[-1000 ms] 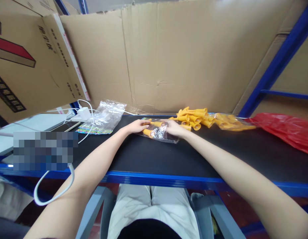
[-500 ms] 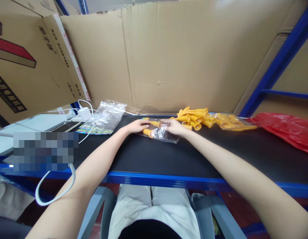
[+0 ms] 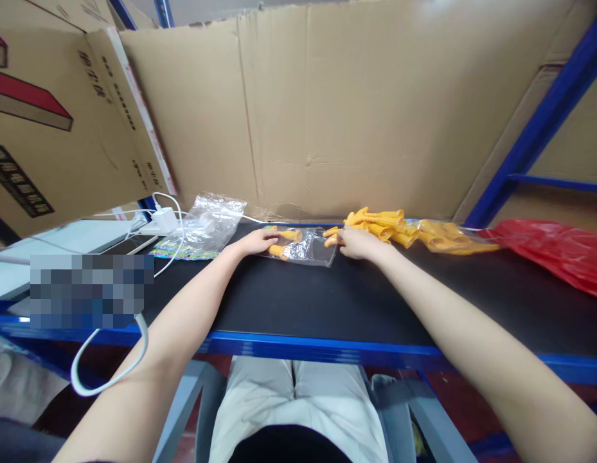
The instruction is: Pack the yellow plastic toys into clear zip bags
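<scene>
My left hand (image 3: pixel 252 242) pins the bag (image 3: pixel 302 246) flat; right hand (image 3: pixel 358 243) pinches one yellow plug (image 3: pixel 331 241) at the pile (image 3: pixel 375 225). Feed narrow end first, keep bag mouth open.

The table (image 3: pixel 302 308) lies bare in front of the clear bag (image 3: pixel 305 247), open to any approach. Behind the bag, a cardboard wall (image 3: pixel 327 116) blocks passage. Right of it crowd yellow pegs (image 3: pixel 380 225); left of it lie a bag stack (image 3: pixel 202 225) and a charger (image 3: pixel 160 220).
</scene>
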Demonstrator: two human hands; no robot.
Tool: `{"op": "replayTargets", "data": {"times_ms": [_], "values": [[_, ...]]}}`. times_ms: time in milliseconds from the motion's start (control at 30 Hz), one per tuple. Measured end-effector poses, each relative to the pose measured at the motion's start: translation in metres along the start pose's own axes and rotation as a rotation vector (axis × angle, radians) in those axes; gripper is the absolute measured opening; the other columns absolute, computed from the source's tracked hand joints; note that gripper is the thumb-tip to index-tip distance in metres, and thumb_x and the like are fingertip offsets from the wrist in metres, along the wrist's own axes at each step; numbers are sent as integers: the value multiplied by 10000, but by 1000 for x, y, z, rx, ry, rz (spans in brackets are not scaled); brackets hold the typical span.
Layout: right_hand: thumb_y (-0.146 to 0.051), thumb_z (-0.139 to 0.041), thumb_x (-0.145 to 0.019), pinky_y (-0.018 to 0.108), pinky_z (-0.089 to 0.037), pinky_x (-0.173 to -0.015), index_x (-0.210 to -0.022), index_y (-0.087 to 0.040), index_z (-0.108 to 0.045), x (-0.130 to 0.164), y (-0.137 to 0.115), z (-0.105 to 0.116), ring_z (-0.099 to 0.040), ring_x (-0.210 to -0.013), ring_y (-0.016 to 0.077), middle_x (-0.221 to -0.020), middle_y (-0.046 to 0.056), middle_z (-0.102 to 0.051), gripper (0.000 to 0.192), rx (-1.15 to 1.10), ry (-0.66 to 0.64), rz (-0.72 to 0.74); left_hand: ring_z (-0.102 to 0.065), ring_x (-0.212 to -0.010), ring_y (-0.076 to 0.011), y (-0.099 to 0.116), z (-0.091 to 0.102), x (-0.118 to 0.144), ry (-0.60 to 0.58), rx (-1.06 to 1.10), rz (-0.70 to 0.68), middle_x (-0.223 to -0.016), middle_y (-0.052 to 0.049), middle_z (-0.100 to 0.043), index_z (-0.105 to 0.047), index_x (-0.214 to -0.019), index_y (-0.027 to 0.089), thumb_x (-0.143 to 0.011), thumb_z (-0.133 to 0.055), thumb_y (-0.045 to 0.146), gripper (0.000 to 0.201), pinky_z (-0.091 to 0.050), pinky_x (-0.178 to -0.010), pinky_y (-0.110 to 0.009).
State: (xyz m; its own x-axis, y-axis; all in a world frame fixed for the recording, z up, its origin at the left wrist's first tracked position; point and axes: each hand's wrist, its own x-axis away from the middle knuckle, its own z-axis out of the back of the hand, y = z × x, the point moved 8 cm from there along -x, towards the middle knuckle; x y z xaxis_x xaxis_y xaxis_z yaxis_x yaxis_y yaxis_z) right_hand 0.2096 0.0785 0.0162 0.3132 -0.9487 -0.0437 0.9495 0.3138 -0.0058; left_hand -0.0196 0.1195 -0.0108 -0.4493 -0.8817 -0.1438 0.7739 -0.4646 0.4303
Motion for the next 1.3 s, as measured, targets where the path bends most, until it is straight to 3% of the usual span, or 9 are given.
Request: {"op": "replayTargets", "data": {"times_ms": [133,300,533,600,733,867,967,1133,1300], "values": [[-132,-494,-709,308,-428,-692,-1081,-125,-531,0,2,-1,-576,-943,265,-1123,145,-573,374,65,37,-45,-443,-1210,-198,2,0,1,9,-29,14,-1312,-5,-491,-549,-1215,206,-821,-404,384,455,-300,-1023,-270],[-151,-504,-721,329,-434,-703,-1154,-121,-460,1,5,-6,-578,-956,289,-1108,151,-587,436,75,-10,-98,-432,-1220,-208,4,1,2,4,-62,25,-1329,-8,-471,-535,-1230,203,-828,-394,380,462,-294,-1028,-286],[-210,-511,-736,347,-438,-673,-996,-145,-563,5,7,3,-592,-914,306,-1030,139,-622,273,116,-11,-130,-410,-1237,-196,5,0,1,-3,-80,28,-1354,-13,-441,-529,-1234,192,-837,-378,370,461,-280,-1033,-269],[-198,-497,-731,348,-434,-661,-949,-150,-579,6,7,11,-599,-880,303,-972,134,-635,237,125,53,-132,-404,-1242,-197,5,-1,1,-6,-81,26,-1356,-16,-439,-527,-1236,187,-839,-370,369,464,-278,-1035,-272],[-197,-468,-742,352,-425,-662,-944,-146,-571,11,7,40,-601,-822,286,-893,139,-637,233,75,343,-164,-407,-1239,-205,4,-1,1,-10,-72,38,-1344,-19,-454,-516,-1248,189,-838,-365,378,475,-291,-1028,-288],[-202,-482,-748,328,-430,-683,-880,-161,-577,17,6,59,-594,-772,229,-803,86,-634,167,-190,581,-131,-407,-1239,-201,3,-1,1,-10,-74,35,-1355,-28,-440,-507,-1256,172,-836,-366,382,491,-286,-1031,-281],[-252,-520,-760,315,-452,-684,-792,-160,-576,18,4,65,-590,-709,185,-724,50,-616,112,-497,670,-32,-412,-1234,-199,3,-1,1,-7,-79,31,-1363,-23,-430,-506,-1258,177,-833,-366,388,495,-290,-1029,-275],[-338,-545,-791,266,-509,-590,-814,-159,-555,6,2,50,-601,-612,131,-675,27,-596,181,-1203,514,43,-431,-1219,-197,4,0,2,-4,-90,34,-1327,-12,-477,-510,-1255,198,-834,-358,390,487,-298,-1023,-276],[-270,-556,-802,228,-515,-615,-754,-155,-542,-3,-3,29,-624,-630,113,-674,36,-624,125,-1347,378,-5,-404,-1242,-188,3,-1,0,-4,-99,18,-1351,-14,-447,-519,-1244,193,-830,-360,392,486,-278,-1035,-266]]}}
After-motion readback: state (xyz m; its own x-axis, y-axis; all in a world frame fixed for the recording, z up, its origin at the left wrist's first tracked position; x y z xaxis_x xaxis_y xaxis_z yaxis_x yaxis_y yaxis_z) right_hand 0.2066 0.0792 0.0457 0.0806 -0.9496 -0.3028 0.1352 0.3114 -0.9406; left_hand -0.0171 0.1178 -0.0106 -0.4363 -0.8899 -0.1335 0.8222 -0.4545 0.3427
